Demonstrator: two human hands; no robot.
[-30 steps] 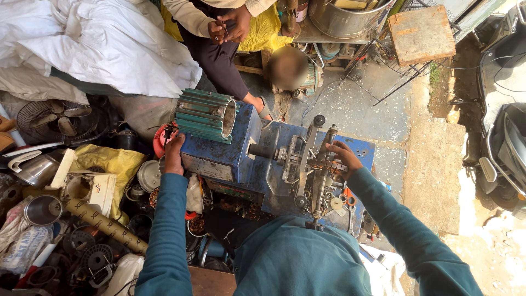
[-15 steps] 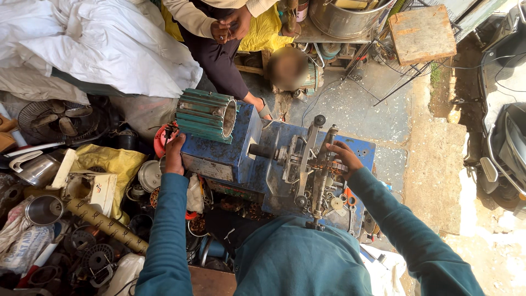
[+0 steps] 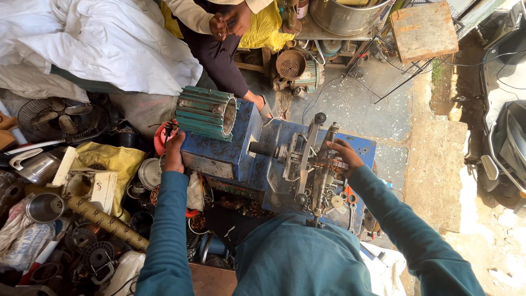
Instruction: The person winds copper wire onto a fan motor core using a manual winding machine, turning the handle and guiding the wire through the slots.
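Gripping the copper-wound coil (image 3: 335,164) on the blue winding machine (image 3: 241,143), right hand (image 3: 344,155) pinches; left hand (image 3: 175,153) grasps its red-rimmed end.

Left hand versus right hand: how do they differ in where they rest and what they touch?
The left hand rests at the blue machine's left edge, by a red part. The right hand reaches onto the metal mechanism at the machine's right side, fingers on copper-coloured windings. Both wear teal sleeves.

Blue winding machine (image 3: 230,151), boxy, upright among clutter, green ribbed motor (image 3: 207,113) on top (tilted), metal spindle frame (image 3: 309,164) alongside
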